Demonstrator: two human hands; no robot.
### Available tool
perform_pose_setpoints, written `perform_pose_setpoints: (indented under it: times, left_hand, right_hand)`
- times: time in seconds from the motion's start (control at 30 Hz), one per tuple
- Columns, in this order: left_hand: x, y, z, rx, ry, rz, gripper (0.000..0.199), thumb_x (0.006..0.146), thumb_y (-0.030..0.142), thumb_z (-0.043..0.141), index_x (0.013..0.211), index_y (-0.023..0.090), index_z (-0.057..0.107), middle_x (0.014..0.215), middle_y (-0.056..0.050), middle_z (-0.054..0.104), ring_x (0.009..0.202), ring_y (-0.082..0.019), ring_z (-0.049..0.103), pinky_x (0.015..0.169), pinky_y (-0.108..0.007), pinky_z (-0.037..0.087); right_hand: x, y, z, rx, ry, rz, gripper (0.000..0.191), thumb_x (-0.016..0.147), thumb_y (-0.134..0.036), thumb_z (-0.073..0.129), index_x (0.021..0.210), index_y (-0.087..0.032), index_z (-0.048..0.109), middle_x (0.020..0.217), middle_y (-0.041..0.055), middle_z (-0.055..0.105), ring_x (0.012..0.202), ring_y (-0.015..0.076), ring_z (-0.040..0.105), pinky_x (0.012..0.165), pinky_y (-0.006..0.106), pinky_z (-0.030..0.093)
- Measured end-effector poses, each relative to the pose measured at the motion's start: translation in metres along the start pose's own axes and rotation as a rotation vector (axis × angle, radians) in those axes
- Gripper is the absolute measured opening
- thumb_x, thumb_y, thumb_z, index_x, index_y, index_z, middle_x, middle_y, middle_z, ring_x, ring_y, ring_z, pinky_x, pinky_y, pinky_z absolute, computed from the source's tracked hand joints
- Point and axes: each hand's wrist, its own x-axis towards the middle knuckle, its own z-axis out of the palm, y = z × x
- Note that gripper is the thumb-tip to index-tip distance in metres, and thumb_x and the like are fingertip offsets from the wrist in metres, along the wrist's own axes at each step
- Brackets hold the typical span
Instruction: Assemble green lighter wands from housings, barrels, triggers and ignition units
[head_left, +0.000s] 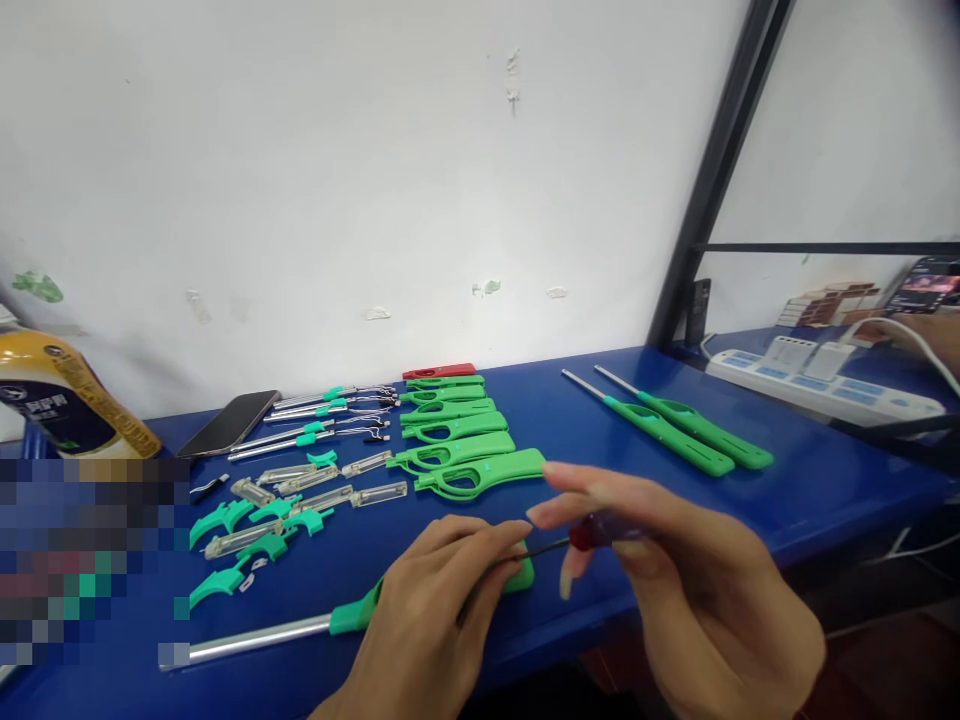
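My left hand (pixel 439 610) is closed around a green long-necked lighter (pixel 349 615) lying on the blue table (pixel 315 695). Its silver tube points left, and the handle's green end shows past my fingers. Pinched in the fingers of my right hand (pixel 705 580) is a screwdriver (pixel 583 535) with a red and clear handle. The thin shaft reaches left to the lighter's handle, where my left fingers hide the tip. Just behind my hands lie several green lighter handle shells (pixel 502 468) in a row, with a red shell (pixel 442 371) at the back.
Clear fuel tanks (pixel 379 494), teal triggers (pixel 217 585) and silver tubes with wires (pixel 285 440) lie at left. Beyond them are a phone (pixel 232 422) and a yellow bottle (pixel 71 390). Two green lighters (pixel 664 432) lie at right, near a white power strip (pixel 825 390) and a black frame post (pixel 712 170).
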Motion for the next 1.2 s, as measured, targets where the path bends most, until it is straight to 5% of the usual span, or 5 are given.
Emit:
perform_pose_setpoints:
  times: [0.27, 0.47, 0.77, 1.2]
  left_hand:
    - [0.006, 0.003, 0.003, 0.107, -0.037, 0.011, 0.026, 0.111, 0.017, 0.047, 0.113, 0.025, 0.071, 0.096, -0.002, 0.082, 0.091, -0.018, 0.08, 0.076, -0.024, 0.062]
    - [0.009, 0.003, 0.007, 0.103, -0.117, 0.003, 0.034, 0.111, 0.015, 0.042, 0.093, 0.025, 0.07, 0.076, 0.004, 0.075, 0.063, -0.012, 0.071, 0.069, -0.021, 0.059]
    - [-0.002, -0.008, 0.014, 0.143, -0.133, -0.009, 0.026, 0.111, 0.016, 0.045, 0.116, 0.023, 0.069, 0.092, -0.002, 0.077, 0.075, -0.018, 0.076, 0.068, -0.025, 0.06]
    - [-0.003, -0.011, 0.017, 0.148, -0.195, -0.058, 0.04, 0.108, 0.012, 0.041, 0.138, 0.024, 0.064, 0.102, -0.006, 0.077, 0.088, -0.023, 0.078, 0.077, -0.035, 0.068]
  right_hand:
    - [0.0, -0.004, 0.004, -0.038, -0.144, -0.091, 0.061, 0.103, 0.003, 0.052, 0.146, -0.037, 0.066, 0.137, -0.0015, 0.078, 0.113, 0.0225, 0.081, 0.071, 0.03, 0.072]
    - [0.007, 0.003, 0.001, -0.056, -0.245, -0.045, 0.055, 0.101, 0.0, 0.053, 0.143, -0.034, 0.069, 0.136, -0.0001, 0.079, 0.109, 0.0188, 0.081, 0.069, 0.024, 0.069]
    - [0.014, 0.014, 0.007, -0.037, -0.158, -0.005, 0.044, 0.105, -0.006, 0.054, 0.136, -0.033, 0.07, 0.119, 0.0008, 0.082, 0.093, 0.0173, 0.079, 0.069, 0.026, 0.067]
    - [0.022, 0.019, 0.01, -0.043, -0.164, 0.003, 0.038, 0.108, -0.012, 0.054, 0.131, -0.034, 0.073, 0.116, 0.0002, 0.084, 0.096, 0.0199, 0.081, 0.082, 0.034, 0.07]
